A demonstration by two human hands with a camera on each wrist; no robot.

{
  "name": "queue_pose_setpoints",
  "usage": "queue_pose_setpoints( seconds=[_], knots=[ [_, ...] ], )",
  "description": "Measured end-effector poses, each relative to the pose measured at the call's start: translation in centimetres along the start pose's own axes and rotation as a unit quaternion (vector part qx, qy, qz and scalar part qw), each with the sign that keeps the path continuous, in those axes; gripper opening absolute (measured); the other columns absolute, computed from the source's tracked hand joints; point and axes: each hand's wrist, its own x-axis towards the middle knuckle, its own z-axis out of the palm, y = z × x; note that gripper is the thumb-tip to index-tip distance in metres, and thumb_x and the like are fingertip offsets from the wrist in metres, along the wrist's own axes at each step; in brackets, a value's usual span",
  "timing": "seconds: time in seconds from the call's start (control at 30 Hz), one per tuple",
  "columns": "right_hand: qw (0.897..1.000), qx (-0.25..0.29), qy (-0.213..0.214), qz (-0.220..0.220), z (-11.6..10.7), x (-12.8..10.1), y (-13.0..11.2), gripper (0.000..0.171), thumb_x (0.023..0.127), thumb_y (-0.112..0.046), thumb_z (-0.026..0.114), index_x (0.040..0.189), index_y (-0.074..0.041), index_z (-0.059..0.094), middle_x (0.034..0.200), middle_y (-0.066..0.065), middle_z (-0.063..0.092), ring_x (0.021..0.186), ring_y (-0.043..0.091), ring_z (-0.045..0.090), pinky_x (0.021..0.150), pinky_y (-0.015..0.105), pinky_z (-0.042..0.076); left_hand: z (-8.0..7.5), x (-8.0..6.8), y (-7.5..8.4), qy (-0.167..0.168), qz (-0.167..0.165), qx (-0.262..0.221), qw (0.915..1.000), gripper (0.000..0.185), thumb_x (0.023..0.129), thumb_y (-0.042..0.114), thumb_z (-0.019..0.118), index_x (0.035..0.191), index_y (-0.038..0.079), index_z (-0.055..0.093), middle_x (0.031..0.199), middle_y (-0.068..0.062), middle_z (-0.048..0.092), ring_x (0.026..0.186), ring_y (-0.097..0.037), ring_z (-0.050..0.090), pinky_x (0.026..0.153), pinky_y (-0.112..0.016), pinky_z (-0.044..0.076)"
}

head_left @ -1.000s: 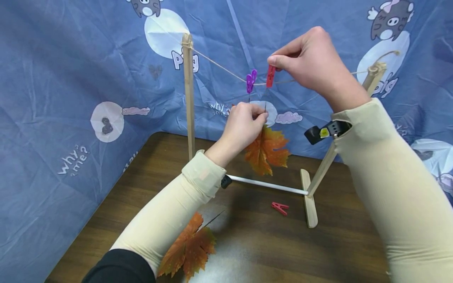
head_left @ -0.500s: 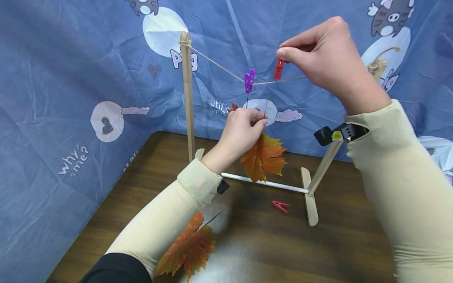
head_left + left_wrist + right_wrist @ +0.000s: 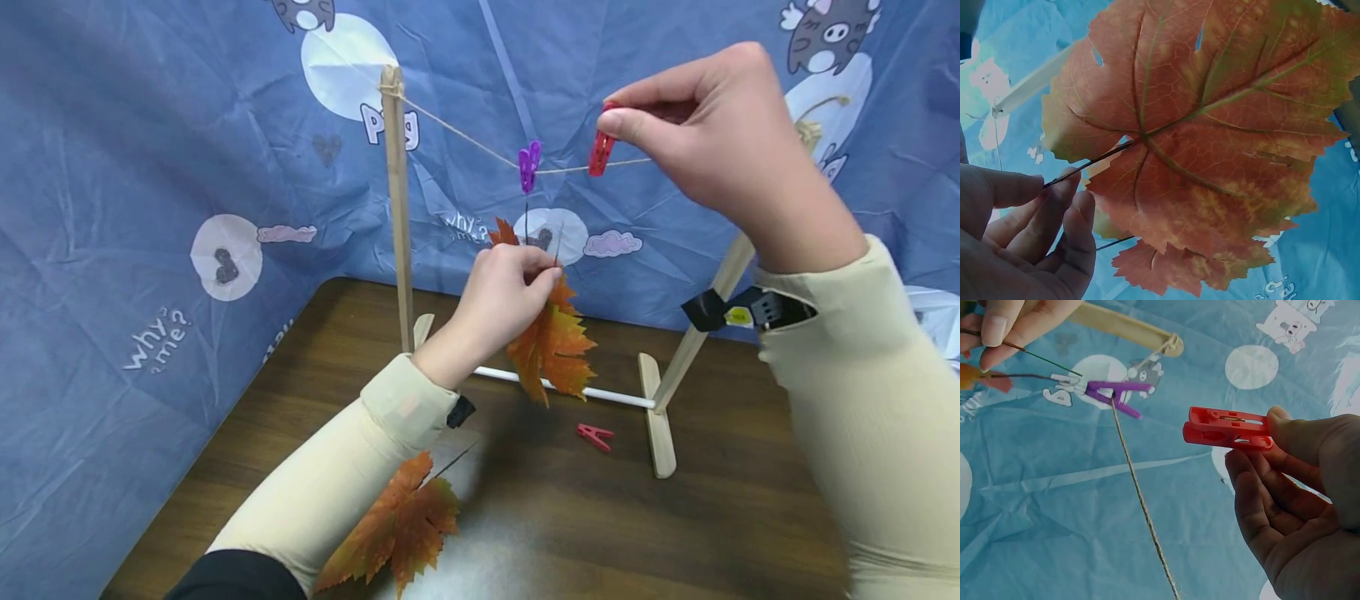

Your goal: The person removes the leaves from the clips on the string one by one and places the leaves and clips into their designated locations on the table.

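A maple leaf (image 3: 561, 350), orange mottled with yellow, jagged-edged and branching with veins, hangs below the twine (image 3: 1134, 469), its thin dark stem pinched by the left hand (image 3: 506, 292). The right hand (image 3: 720, 137) grips a red clothespin (image 3: 1225, 430), apart from the twine. Nearby, a purple clothespin (image 3: 529, 167) clasps another leaf's stem. The tabletop (image 3: 600, 525) carries 1 leaf (image 3: 420, 525) and 1 spare red clothespin (image 3: 595, 437).

pinched red peg (image 3: 1200, 432): smooth glossy plastic, metal spring (image 3: 1232, 419) | twine (image 3: 1143, 501): rough, fibrous | held leaf (image 3: 1216, 125): matt, veined | left post (image 3: 400, 208): matt wood | tabletop (image 3: 555, 517): wood-grained, glossy near side | far backdrop (image 3: 135, 208): creased, cloth-like
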Motion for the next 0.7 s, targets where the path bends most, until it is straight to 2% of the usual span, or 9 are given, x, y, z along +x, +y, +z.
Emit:
queue_pose_setpoints(
  seconds=[0.13,0.27,0.43,0.7],
  knots=[
    [1.000,0.008,-0.006,-0.012,0.1,-1.2,0.2,0.026,0.096,-0.028,0.074,0.112,-0.010,0.080,0.100,0.004,0.076,0.082,-0.001,0.066,0.073,0.016,0.049,-0.3,-0.6,0.1,0.000,0.000,0.004,1.0000,0.013,0.096,0.010,0.070,0.102,0.004,0.080,0.088,-0.001,0.075,0.072,-0.008,0.063,0.066,-0.024,0.050],
    [1.000,0.026,-0.016,-0.008,0.2,-2.4,0.8,0.024,0.094,-0.026,0.077,0.111,-0.009,0.080,0.098,0.003,0.075,0.084,-0.003,0.068,0.075,0.015,0.050,-0.7,-1.1,0.2,-0.006,-0.002,0.006,1.0000,0.012,0.096,0.010,0.071,0.100,0.004,0.081,0.089,0.000,0.075,0.071,-0.008,0.063,0.066,-0.024,0.050],
    [0.998,0.058,-0.034,-0.003,1.0,-4.1,1.9,0.022,0.093,-0.021,0.078,0.110,-0.007,0.079,0.097,0.004,0.075,0.084,0.001,0.069,0.075,0.014,0.051,-1.1,-1.8,0.0,-0.017,0.003,-0.003,0.9998,0.012,0.095,0.009,0.071,0.100,0.004,0.081,0.087,0.001,0.074,0.072,-0.008,0.063,0.066,-0.024,0.050],
    [0.987,0.132,-0.080,0.052,2.9,-7.0,3.4,0.023,0.090,-0.018,0.081,0.110,-0.008,0.078,0.094,0.005,0.075,0.082,0.011,0.072,0.072,0.017,0.052,-2.1,-2.9,-0.6,-0.007,0.000,-0.038,0.9993,0.011,0.093,0.006,0.074,0.101,0.003,0.080,0.088,0.002,0.075,0.072,-0.007,0.064,0.065,-0.026,0.051]
  ],
)
